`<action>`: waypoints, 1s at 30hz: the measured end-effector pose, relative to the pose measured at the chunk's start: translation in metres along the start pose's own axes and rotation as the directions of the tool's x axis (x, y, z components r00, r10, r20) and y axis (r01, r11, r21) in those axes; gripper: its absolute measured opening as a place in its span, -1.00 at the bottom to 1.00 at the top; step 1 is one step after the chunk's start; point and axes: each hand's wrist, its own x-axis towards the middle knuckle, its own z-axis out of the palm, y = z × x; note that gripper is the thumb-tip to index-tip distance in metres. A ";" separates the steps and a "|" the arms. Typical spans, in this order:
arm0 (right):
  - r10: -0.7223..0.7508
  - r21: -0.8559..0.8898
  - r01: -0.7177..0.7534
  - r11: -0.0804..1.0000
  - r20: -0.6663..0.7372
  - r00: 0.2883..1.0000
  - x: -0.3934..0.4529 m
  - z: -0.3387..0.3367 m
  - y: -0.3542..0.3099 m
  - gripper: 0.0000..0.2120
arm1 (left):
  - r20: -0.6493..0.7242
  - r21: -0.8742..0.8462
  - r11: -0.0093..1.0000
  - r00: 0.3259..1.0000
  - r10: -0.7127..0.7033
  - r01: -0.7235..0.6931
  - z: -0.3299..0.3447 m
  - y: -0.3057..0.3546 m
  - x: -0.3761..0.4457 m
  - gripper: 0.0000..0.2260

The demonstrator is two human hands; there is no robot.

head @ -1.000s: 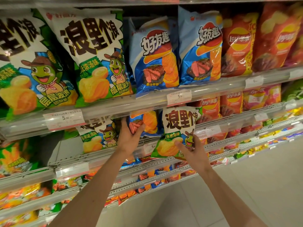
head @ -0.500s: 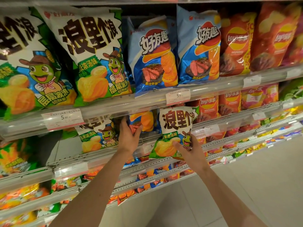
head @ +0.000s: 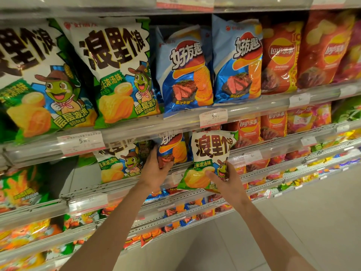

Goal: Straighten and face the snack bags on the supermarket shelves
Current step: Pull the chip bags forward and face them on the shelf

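From the head camera, both bare forearms reach up and forward to the second shelf from the top. The left hand (head: 156, 171) is raised with its back toward the camera, fingers curled around the lower left edge of a small blue foil crisp bag with a steak picture (head: 172, 148), which stands on that shelf partly tucked under the clear plastic price rail (head: 136, 132) above. The right hand (head: 227, 180) comes in from lower right, palm turned up and inward, thumb across the front and fingers closed behind the lower corner of a small white-and-green puffed corn snack bag with a cartoon turtle (head: 209, 157). This bag is lifted out in front of the shelf edge, tilted slightly, its front facing the camera, just beside the blue bag. A matching white-and-green turtle bag (head: 119, 163) stands on the shelf left of the left hand.
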 end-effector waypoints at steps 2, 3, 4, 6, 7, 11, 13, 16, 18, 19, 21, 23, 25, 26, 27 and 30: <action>0.007 0.001 -0.007 1.000 -0.002 1.000 -0.002 0.000 -0.001 -0.43 | -0.057 -0.026 0.999 0.998 0.030 -0.032 -0.005 -0.005 -0.012 -0.40; 0.009 -0.003 -0.009 1.000 -0.002 1.000 -0.003 0.000 -0.002 -0.42 | -0.095 -0.046 0.998 0.995 0.034 -0.038 -0.007 -0.005 -0.019 -0.43; 0.010 -0.006 -0.010 1.000 0.003 1.000 -0.005 0.000 -0.003 -0.42 | -0.134 -0.060 0.997 0.990 0.043 -0.051 -0.008 -0.006 -0.027 -0.47; 0.020 -0.015 -0.019 1.000 0.025 0.999 -0.008 0.002 -0.004 -0.42 | -0.160 -0.070 0.995 0.985 0.056 -0.068 -0.008 0.000 -0.045 -0.57; 0.025 -0.025 -0.024 0.999 0.040 0.999 -0.010 0.003 -0.005 -0.43 | -0.121 -0.096 0.994 0.992 0.048 -0.060 -0.009 0.006 -0.054 -0.62; 0.033 -0.060 -0.027 0.998 0.112 0.993 -0.022 0.017 -0.012 -0.54 | 0.160 -0.267 0.962 0.987 -0.013 0.056 -0.009 0.031 -0.082 -0.49; 0.028 -0.063 -0.019 0.998 0.144 0.989 -0.029 0.025 -0.015 -0.55 | 0.176 -0.302 0.949 0.984 -0.043 0.095 -0.011 0.032 -0.090 -0.29; 0.021 -0.061 -0.010 0.998 0.184 0.983 -0.039 0.038 -0.019 -0.44 | 0.154 -0.339 0.932 0.985 -0.075 0.124 -0.020 0.026 -0.102 -0.21; 0.020 -0.071 -0.005 0.997 0.216 0.976 -0.046 0.050 -0.023 -0.42 | 0.121 -0.353 0.924 0.987 -0.108 0.144 -0.030 0.020 -0.109 -0.16; 0.013 -0.068 0.003 0.998 0.229 0.973 -0.050 0.057 -0.026 -0.43 | 0.104 -0.357 0.922 0.987 -0.122 0.152 -0.036 0.017 -0.113 -0.12; -0.009 -0.071 0.028 0.997 0.249 0.969 -0.057 0.074 -0.031 -0.44 | 0.071 -0.365 0.918 0.987 -0.142 0.158 -0.050 0.009 -0.120 -0.10; -0.027 -0.073 0.049 0.996 0.276 0.961 -0.065 0.091 -0.039 -0.43 | 0.036 -0.366 0.913 0.983 -0.177 0.178 -0.064 0.004 -0.128 -0.21; -0.025 -0.065 0.048 0.997 0.310 0.950 -0.071 0.109 -0.044 -0.40 | -0.004 -0.378 0.909 0.982 -0.190 0.175 -0.081 0.000 -0.138 -0.36; -0.026 -0.063 0.049 0.997 0.318 0.948 -0.073 0.118 -0.047 -0.39 | -0.020 -0.388 0.905 0.980 -0.199 0.176 -0.089 -0.003 -0.142 -0.42; -0.026 -0.056 0.047 0.997 0.326 0.945 -0.076 0.126 -0.050 -0.38 | -0.037 -0.393 0.902 0.977 -0.211 0.180 -0.097 -0.008 -0.146 -0.46; -0.054 -0.052 0.078 0.996 0.359 0.932 -0.084 0.153 -0.065 -0.42 | -0.099 -0.401 0.901 0.969 -0.224 0.168 -0.123 -0.024 -0.155 -0.51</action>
